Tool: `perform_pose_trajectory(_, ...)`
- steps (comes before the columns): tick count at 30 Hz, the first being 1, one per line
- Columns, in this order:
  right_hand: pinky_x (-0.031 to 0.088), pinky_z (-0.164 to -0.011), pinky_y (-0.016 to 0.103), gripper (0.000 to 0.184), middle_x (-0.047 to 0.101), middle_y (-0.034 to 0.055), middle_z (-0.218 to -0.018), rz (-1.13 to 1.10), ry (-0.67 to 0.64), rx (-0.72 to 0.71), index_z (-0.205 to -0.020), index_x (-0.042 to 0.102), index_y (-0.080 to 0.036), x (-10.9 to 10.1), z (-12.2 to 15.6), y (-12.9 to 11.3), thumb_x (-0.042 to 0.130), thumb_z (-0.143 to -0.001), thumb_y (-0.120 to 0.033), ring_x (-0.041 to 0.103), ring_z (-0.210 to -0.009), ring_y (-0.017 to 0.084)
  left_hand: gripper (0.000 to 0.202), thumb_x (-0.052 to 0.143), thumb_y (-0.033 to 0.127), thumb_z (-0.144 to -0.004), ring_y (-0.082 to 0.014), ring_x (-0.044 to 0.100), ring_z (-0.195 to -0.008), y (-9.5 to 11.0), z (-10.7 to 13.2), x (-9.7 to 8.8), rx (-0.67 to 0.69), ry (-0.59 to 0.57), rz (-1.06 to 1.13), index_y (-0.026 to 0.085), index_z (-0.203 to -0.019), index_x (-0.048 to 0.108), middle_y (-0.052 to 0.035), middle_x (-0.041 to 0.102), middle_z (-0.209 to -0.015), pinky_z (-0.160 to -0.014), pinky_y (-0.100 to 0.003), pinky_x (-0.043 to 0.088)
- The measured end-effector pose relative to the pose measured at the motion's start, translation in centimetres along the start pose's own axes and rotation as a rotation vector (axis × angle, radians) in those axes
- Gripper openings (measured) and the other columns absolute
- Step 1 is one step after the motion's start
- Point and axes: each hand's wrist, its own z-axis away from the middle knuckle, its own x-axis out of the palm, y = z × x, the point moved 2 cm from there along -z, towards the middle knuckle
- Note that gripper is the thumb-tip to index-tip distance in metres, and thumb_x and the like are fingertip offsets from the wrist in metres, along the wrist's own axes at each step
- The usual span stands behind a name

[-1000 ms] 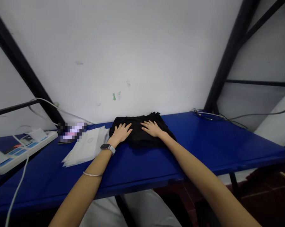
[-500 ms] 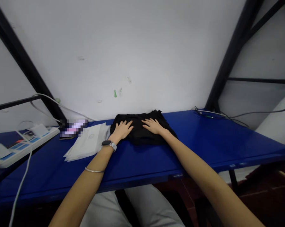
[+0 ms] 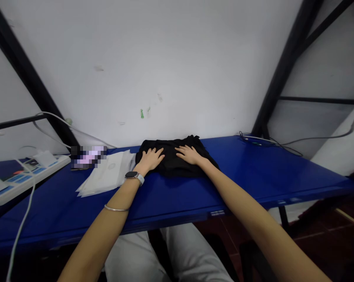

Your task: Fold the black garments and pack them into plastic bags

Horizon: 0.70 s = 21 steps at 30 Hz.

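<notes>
A folded black garment [image 3: 172,161] lies on the blue table [image 3: 247,172], close to the white wall. My left hand [image 3: 149,159] rests flat on its left part, fingers stretched out and slightly apart; a watch and a thin bracelet are on that arm. My right hand [image 3: 189,154] lies flat on the garment's right part, fingers spread. Neither hand holds anything.
White papers [image 3: 106,176] lie left of the garment, with a blurred item [image 3: 88,156] behind them. A white power strip [image 3: 24,178] with cables sits at far left. Cables [image 3: 257,140] lie at the back right by a black metal frame [image 3: 275,78]. My grey-trousered legs show under the table.
Both hands stay flat on the black garment. Only the view has shifted slightly; the garment and table items appear a little higher in frame.
</notes>
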Motion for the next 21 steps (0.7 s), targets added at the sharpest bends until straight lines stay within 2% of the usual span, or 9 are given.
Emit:
perform_pose_trajectory(11,0.017,-0.111,0.055,0.057,0.030,0.0066,-0.153,0.013,0.000,0.006,-0.147,0.032,-0.027,0.2,-0.4,0.1,0.024,-0.096,-0.051,0.020,-0.141,0.031,0.055,0.022,0.051,-0.095,-0.0324,0.037,-0.131,-1.2,-0.5,0.5,0.041,0.038,0.051,0.028,-0.143,0.035,-0.0103,0.043,-0.145,-0.101,-0.056,0.032)
perform_pose_trajectory(21,0.018,-0.111,0.057,0.056,0.031,0.0079,-0.152,0.017,-0.001,-0.012,-0.146,0.033,-0.024,0.2,-0.5,0.0,0.025,-0.096,-0.049,0.022,-0.141,0.032,0.055,0.022,0.051,-0.095,-0.0329,0.037,-0.131,-1.2,-0.4,0.5,0.038,0.021,0.061,0.028,-0.144,0.034,-0.0109,0.041,-0.146,-0.101,-0.056,0.031)
